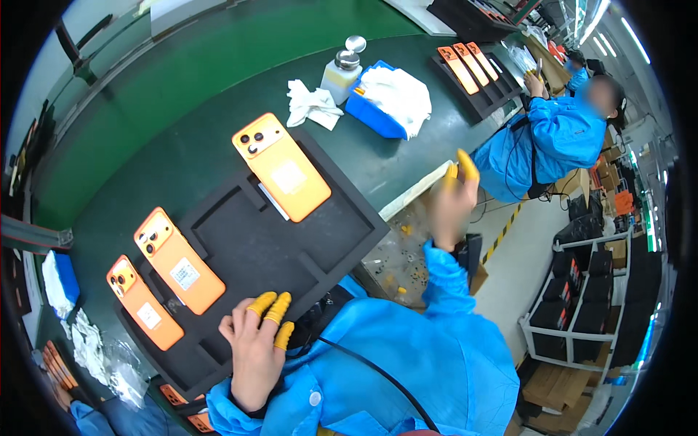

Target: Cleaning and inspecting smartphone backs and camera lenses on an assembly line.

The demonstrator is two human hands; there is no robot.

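Observation:
A black foam tray [262,251] lies at an angle before me with three orange phones in it, backs up: a far one [291,178], a middle one [190,270] and a left one [151,314]. My left hand [254,352] rests on the tray's near edge, fingers stretched out and apart, several in yellow finger cots. It holds nothing. Off the tray's right side, my right hand [452,207] is raised over an open drawer. Its cot-covered fingers point up with nothing visible in them; the palm is blurred.
Beyond the tray stand a pump bottle [340,76], a crumpled white cloth [313,105] and a blue bin [374,116] of white cloths. Another black tray [480,94] holds three orange phones. A co-worker [552,138] in blue sits at right. The drawer [400,251] holds small scraps.

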